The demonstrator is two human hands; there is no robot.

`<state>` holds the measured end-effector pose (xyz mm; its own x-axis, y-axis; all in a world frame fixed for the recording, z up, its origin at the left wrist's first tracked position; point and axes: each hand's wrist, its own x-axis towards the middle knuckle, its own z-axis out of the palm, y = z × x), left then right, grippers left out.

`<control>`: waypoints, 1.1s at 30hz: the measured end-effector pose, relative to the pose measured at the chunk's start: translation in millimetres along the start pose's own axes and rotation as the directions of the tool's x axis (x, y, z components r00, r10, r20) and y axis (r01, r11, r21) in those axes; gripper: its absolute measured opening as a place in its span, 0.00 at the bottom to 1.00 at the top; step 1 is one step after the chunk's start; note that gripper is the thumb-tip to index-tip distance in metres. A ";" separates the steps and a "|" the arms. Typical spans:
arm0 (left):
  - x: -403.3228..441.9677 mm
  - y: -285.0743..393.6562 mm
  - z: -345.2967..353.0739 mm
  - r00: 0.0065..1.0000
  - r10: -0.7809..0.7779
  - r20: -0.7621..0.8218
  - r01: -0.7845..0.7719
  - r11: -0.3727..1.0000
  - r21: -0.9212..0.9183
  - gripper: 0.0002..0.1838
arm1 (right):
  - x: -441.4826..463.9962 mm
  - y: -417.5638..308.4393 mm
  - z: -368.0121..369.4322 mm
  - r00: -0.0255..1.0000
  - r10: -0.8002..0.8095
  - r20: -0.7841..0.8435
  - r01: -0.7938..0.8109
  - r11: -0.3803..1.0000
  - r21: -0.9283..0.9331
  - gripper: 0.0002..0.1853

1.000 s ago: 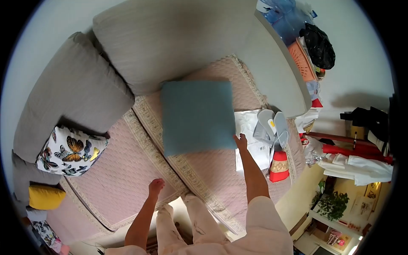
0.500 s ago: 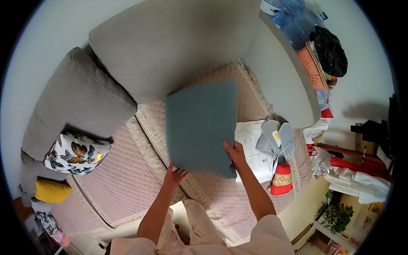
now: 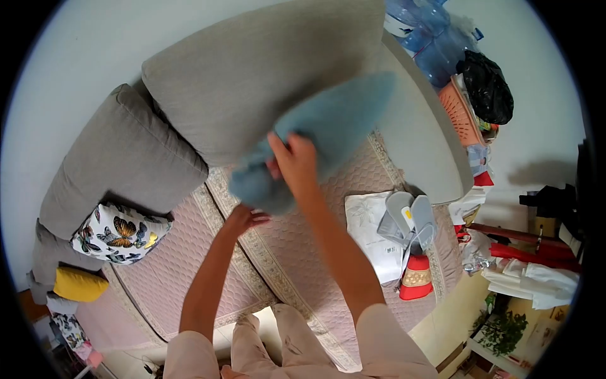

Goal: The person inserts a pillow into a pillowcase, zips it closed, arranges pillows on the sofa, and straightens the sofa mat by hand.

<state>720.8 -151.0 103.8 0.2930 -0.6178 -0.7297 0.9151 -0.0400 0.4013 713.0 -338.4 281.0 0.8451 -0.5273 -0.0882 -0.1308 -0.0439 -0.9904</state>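
A blue-grey piece of fabric [image 3: 338, 120], looking like a cushion cover, is in front of me, folded at a slant and smeared by motion. My right hand [image 3: 293, 161] is closed on it near its lower left part, the thumb lying over the fabric. Just below the fabric's lower left edge is my left hand [image 3: 246, 220], fingers reaching right and apart; whether it touches the edge is unclear. Beneath lies the pink quilted sofa mat [image 3: 303, 246], with the grey back cushion [image 3: 252, 82] behind.
To the right on the mat are a white printed bag [image 3: 366, 234], grey slippers [image 3: 421, 221] and a red pouch [image 3: 415, 278]. A butterfly-print pillow [image 3: 120, 234] and yellow pillow [image 3: 79, 284] rest at the left. Beyond the armrest stand water bottles [image 3: 435, 47] and an orange basket [image 3: 461, 114].
The fabric was held flat and squarish; now it is folded and slanted up to the right. My right hand has moved up and left across it, and my left hand has shifted up slightly left.
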 end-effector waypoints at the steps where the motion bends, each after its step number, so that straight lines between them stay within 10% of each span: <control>1: 3.7 10.6 1.4 0.988 0.082 -0.133 -0.067 0.991 0.118 0.28 | 39.6 24.5 12.2 0.998 -0.001 0.063 -0.003 0.998 0.059 0.19; 4: 21.7 24.7 -16.9 0.815 0.464 -0.347 -0.280 0.840 0.465 0.34 | 71.1 78.0 28.3 0.992 -0.064 0.112 0.055 0.995 0.081 0.17; 6: 33.8 38.0 -29.7 0.523 0.833 -0.181 -0.420 0.436 0.796 0.38 | 62.7 85.8 26.2 0.983 -0.113 0.143 0.109 0.993 0.038 0.15; 10: 10.1 91.5 28.4 0.261 0.933 0.247 -0.290 -0.168 0.942 0.49 | -39.2 130.8 -3.2 0.982 -0.018 0.188 0.013 0.999 0.029 0.14; 16: 64.5 160.9 43.6 0.493 0.841 0.225 0.031 -0.276 0.961 0.54 | -263.0 258.2 -76.9 0.848 0.481 0.223 -0.525 0.823 0.219 0.11; 19: 78.3 165.0 63.2 0.527 0.833 0.168 0.165 -0.294 0.941 0.41 | -361.8 270.9 -119.1 0.693 0.698 0.180 -0.680 0.716 -0.156 0.10; 22: 99.4 166.3 75.8 0.746 0.639 0.188 0.040 -0.324 0.945 0.21 | -440.3 289.1 -148.9 0.605 0.783 0.143 -0.773 0.621 -0.131 0.09; 28: 64.2 160.2 144.4 0.221 0.836 0.502 -0.312 -0.427 0.848 0.08 | -517.7 318.6 -179.3 0.566 0.823 0.047 -0.815 0.549 0.185 0.07; 33: 80.6 192.8 118.3 0.455 0.826 0.332 0.084 -0.411 0.908 0.11 | -514.1 319.9 -192.6 0.500 0.866 0.021 -0.851 0.487 0.195 0.08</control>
<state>888.1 -301.3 187.9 0.7973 -0.5748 0.1839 -0.6032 -0.7481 0.2766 136.9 -244.9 29.9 0.3200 -0.2842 -0.9038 -0.6820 0.5930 -0.4280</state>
